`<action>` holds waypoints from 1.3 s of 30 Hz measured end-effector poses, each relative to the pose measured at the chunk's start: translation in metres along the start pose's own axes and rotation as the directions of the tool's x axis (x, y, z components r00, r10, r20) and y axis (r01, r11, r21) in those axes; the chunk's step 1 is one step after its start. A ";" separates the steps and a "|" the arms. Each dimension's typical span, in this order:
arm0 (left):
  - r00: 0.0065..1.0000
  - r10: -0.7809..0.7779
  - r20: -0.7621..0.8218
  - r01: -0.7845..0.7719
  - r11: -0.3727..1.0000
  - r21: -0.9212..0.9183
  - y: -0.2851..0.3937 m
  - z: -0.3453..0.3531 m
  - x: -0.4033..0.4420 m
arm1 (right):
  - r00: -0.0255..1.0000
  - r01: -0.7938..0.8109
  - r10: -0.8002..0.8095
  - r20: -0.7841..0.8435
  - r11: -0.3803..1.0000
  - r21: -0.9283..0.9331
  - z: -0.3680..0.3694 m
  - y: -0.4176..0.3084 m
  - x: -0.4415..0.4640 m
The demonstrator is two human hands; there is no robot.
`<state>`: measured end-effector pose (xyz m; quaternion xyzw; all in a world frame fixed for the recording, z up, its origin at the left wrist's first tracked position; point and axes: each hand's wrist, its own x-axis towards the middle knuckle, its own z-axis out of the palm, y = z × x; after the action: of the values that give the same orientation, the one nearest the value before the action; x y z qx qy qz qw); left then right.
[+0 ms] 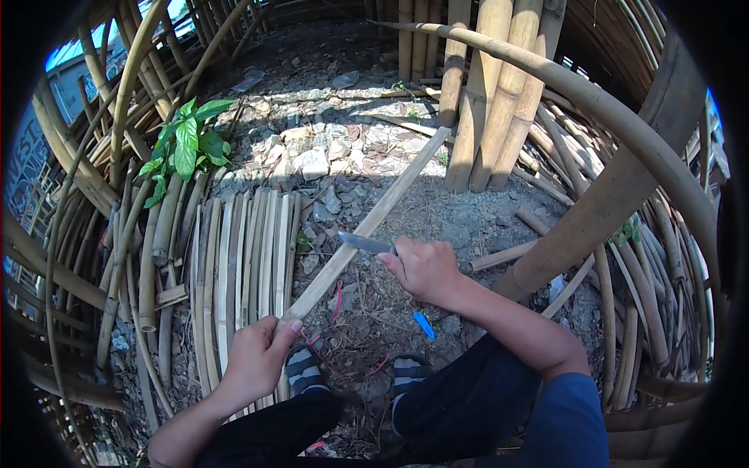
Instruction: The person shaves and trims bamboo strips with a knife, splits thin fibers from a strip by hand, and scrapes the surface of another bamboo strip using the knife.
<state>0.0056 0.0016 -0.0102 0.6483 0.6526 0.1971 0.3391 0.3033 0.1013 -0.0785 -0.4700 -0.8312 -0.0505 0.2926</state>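
Note:
My left hand (256, 355) is closed around the near end of a long split bamboo strip (390, 200). The strip slants away up and to the right, its far end by a group of upright bamboo poles. In my right hand (425, 269) is a knife (365, 243), gripped by its handle, which my fingers mostly hide. Its blade lies across the strip around the middle, pointing left; whether the edge touches the wood I cannot tell. Beside my left hand, several similar split strips (242, 265) lie side by side on the ground.
Thick upright bamboo poles (499, 101) stand ahead right. A large slanted pole (581, 210) and a curved pole (593, 90) cross the right side. Bamboo stacks (663, 296) line both sides. A leafy plant (186, 144) grows at left. Stones (312, 164) and a blue scrap (424, 325) lie on the ground.

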 end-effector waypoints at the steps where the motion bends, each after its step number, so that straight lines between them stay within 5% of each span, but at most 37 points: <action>1: 1.000 0.014 -0.003 -0.014 1.000 0.008 0.000 0.001 0.000 | 1.000 0.005 -0.005 0.002 1.000 -0.003 0.001 0.001 0.002; 7: 1.000 -0.004 -0.027 0.003 1.000 -0.026 0.005 -0.006 -0.004 | 0.993 -0.119 0.119 -0.015 0.993 0.020 -0.002 0.019 0.015; 9: 0.999 -0.027 -0.027 0.026 0.999 -0.045 0.000 -0.007 -0.005 | 0.923 -0.384 0.384 -0.012 0.923 -0.012 -0.001 0.038 0.017; 12: 0.999 -0.047 0.003 0.047 0.998 -0.037 -0.006 -0.011 -0.011 | 0.870 -0.492 0.493 -0.001 0.868 -0.066 -0.018 0.084 0.024; 18: 1.000 -0.017 0.013 0.018 0.998 -0.062 -0.006 -0.003 -0.009 | 0.946 -0.291 0.264 0.189 0.947 0.137 -0.016 0.007 0.001; 24: 0.994 -0.091 0.058 0.091 0.996 0.005 0.004 -0.008 -0.020 | 0.909 -0.416 0.416 0.007 0.908 -0.043 -0.027 0.084 0.021; 28: 0.993 -0.090 0.077 0.089 0.996 0.021 0.001 -0.005 -0.016 | 0.887 -0.452 0.443 0.127 0.890 0.054 -0.017 0.059 0.005; 33: 0.997 -0.070 0.032 0.069 0.996 0.050 0.010 -0.005 -0.019 | 0.983 -0.150 0.151 0.100 0.988 -0.019 -0.018 0.057 0.004; 39: 0.999 0.042 -0.009 -0.040 0.993 0.114 0.013 -0.006 -0.020 | 0.994 -0.097 0.101 0.031 0.988 -0.123 -0.011 0.073 0.006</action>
<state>0.0097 -0.0162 0.0069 0.6787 0.6512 0.1704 0.2938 0.3655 0.1423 -0.0802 -0.5284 -0.8075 -0.0777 0.2503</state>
